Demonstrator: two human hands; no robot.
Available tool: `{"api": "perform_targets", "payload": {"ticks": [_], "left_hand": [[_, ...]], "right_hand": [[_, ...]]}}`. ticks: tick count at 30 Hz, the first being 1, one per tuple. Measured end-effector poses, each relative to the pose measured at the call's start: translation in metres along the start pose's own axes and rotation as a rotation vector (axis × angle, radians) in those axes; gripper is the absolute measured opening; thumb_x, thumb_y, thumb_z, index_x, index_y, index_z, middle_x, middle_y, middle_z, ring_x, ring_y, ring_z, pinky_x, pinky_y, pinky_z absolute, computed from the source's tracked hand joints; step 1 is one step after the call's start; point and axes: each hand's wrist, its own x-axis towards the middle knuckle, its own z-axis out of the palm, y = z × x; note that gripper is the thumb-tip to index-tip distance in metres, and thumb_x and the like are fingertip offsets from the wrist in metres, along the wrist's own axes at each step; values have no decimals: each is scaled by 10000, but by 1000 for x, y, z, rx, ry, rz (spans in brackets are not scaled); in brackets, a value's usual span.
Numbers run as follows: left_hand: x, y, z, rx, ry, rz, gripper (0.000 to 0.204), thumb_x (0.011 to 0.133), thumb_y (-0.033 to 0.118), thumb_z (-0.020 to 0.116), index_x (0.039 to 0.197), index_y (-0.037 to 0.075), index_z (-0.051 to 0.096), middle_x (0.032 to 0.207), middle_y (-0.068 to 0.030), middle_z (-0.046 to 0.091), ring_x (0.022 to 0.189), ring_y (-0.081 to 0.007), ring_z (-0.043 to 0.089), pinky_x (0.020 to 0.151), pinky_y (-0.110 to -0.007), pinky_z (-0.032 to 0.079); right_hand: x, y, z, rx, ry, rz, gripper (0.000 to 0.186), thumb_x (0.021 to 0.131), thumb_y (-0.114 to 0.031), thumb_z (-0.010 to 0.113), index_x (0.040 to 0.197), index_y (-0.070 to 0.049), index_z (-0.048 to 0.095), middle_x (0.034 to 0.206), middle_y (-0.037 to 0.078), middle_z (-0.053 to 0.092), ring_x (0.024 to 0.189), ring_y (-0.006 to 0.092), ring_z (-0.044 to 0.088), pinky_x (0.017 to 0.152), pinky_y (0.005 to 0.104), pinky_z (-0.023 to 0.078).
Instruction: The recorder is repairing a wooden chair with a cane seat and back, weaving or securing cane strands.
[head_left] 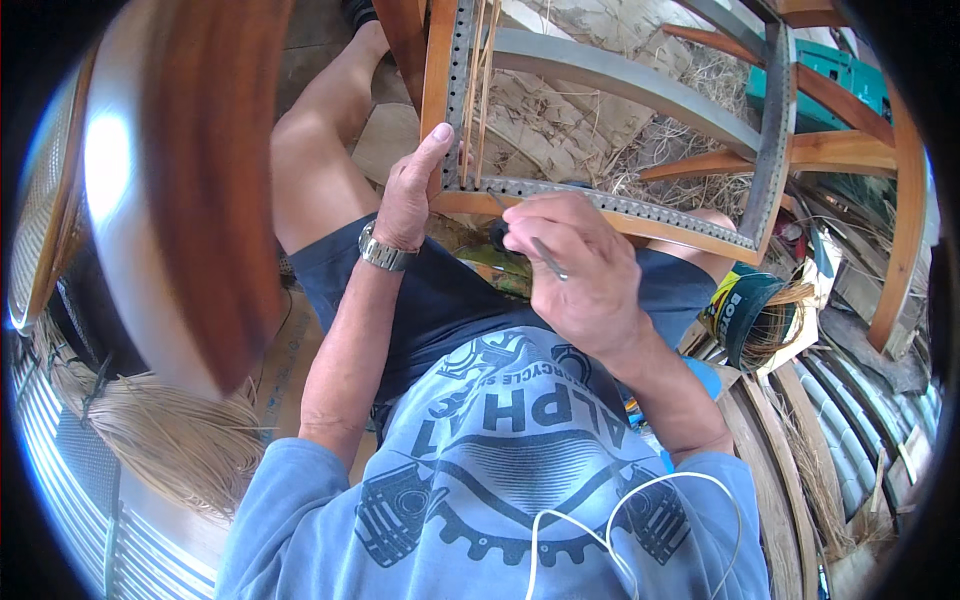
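Note:
A wooden chair seat frame [610, 205] with a row of small holes along its inner edge rests across my lap. My left hand [410, 190] grips its near left corner, thumb pointing up along the left rail [440, 70]. My right hand [575, 265] is closed around a thin metal awl-like tool [548, 258] with a dark handle, held just below the front rail. A few pale cane strands [478, 80] run lengthwise beside the left rail.
A curved wooden chair part [200, 180] looms blurred at the left. A bundle of pale cane [170, 440] lies at lower left. A dark can [745, 315] holding cane stands to my right, among wooden slats [790, 430]. A teal box [830, 85] sits at the far right.

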Motion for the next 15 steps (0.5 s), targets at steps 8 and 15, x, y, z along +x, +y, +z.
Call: {"api": "perform_targets", "payload": {"ticks": [8, 15], "left_hand": [[-3, 4, 5, -254, -139, 10, 440, 982, 412, 554, 1229, 48, 577, 1102, -65, 672, 1000, -137, 643, 900, -313, 506], [-6, 3, 9, -314, -154, 34, 438, 930, 432, 644, 1132, 43, 630, 948, -16, 661, 852, -113, 628, 778, -292, 511]], "right_hand": [[16, -2, 7, -317, -180, -4, 168, 837, -5, 632, 941, -74, 520, 879, 83, 574, 845, 291, 618, 701, 393, 517], [1, -17, 17, -315, -65, 85, 138, 867, -46, 646, 938, -49, 527, 883, 120, 588, 838, 331, 620, 704, 434, 510]]}}
